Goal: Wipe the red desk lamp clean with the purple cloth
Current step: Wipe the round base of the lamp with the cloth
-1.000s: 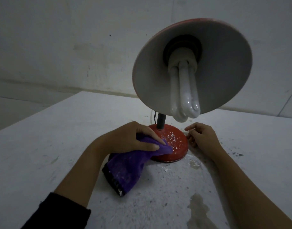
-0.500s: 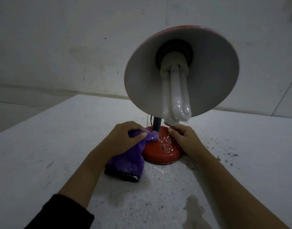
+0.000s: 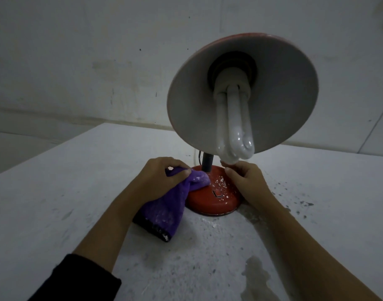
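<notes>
The red desk lamp stands on the white table, its round red base [image 3: 210, 203] speckled with white flakes. A dark stem [image 3: 207, 165] rises to the tilted shade [image 3: 279, 101], which holds a white tube bulb [image 3: 236, 127]. My left hand [image 3: 158, 181] grips the purple cloth [image 3: 171, 205] and presses its bunched end onto the base beside the stem. The rest of the cloth hangs down onto the table at the base's left. My right hand [image 3: 244, 181] rests on the base's right side with fingers curled over its edge; the bulb hides its fingertips.
The white table [image 3: 67, 203] carries white dust and flakes around the base, dark specks at the right [image 3: 303, 203] and a damp stain near the front [image 3: 258, 276]. A grey wall runs behind the table. A thin cord [image 3: 199, 156] leaves the stem at the back.
My left hand moved the cloth from the front of the base up to the stem. My right hand came from beside the base onto its right side.
</notes>
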